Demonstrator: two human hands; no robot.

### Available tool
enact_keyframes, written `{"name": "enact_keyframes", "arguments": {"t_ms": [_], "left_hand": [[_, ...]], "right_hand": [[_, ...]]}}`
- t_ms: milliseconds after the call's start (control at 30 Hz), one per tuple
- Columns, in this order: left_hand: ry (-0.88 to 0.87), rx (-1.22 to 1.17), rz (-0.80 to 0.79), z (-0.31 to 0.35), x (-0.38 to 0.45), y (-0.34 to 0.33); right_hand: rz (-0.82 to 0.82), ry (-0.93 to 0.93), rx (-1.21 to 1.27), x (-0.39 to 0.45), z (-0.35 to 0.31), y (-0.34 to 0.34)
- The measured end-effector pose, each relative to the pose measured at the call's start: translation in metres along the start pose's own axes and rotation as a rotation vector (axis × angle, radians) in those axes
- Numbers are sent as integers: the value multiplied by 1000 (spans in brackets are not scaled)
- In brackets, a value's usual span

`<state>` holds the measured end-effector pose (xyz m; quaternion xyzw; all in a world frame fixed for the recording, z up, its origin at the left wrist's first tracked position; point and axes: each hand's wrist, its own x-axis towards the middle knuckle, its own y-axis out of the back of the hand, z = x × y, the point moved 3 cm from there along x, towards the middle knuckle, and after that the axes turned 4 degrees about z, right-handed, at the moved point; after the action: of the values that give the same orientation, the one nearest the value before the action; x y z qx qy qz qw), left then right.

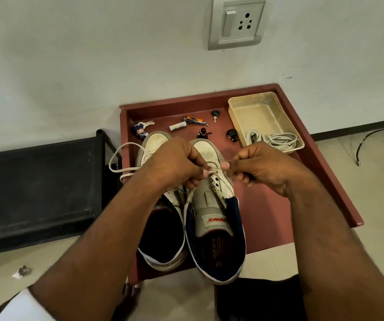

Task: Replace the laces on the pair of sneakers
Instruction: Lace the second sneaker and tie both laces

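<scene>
So from my feed, the right sneaker (214, 205) is where the action is: it sits on the red counter (267, 205) with its toe pointing at the wall, tongue pulled up, most eyelets bare. The white lace (121, 163) crosses the lowest eyelets near the toe. My left hand (174, 165) has its grip pinched tight on the lace right at the eyelet, and the slack loops out to the left past the counter's edge. My right hand (262, 167) is just beside it, thumb and fingers curled and pinching what looks like the other end of the lace, though that bit is mostly hidden behind the fingers.

The left sneaker (160, 228) stands touching the right one, side by side, partly under my left wrist; can't tell how it's laced from here.

Further back on the counter: a clear plastic tub (260, 117) at the far right corner with a coiled white lace bundle (276, 140) in its near end. Scattered behind the toes are a doll keychain (141, 130), a small battery (177, 127), an orange nail clipper (194, 120), a black key (215, 114) and two little dark figurines (232, 135).

On the wall above, a switch and socket plate (237, 23). A black bench (35, 193) is off to the left.
</scene>
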<state>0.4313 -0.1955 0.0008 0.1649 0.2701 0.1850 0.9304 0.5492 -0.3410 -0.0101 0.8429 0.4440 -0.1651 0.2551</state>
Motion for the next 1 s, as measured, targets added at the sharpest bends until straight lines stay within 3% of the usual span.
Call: {"name": "enact_keyframes", "arguments": {"t_ms": [67, 167, 300, 367, 467, 567, 1000], "left_hand": [[22, 33, 97, -5, 3, -1], [-9, 139, 230, -9, 8, -3], [-47, 307, 221, -7, 11, -11], [-28, 356, 186, -8, 11, -15], [-11, 366, 172, -4, 16, -17], [-8, 358, 139, 2, 19, -20], [14, 519, 155, 9, 26, -31]], "right_hand": [[101, -43, -87, 3, 3, -6], [135, -84, -422, 7, 3, -30], [227, -57, -743, 13, -5, -44], [247, -73, -668, 15, -3, -37], [208, -153, -328, 13, 4, -26], [206, -219, -142, 11, 12, -21], [173, -242, 17, 16, 16, -16]]}}
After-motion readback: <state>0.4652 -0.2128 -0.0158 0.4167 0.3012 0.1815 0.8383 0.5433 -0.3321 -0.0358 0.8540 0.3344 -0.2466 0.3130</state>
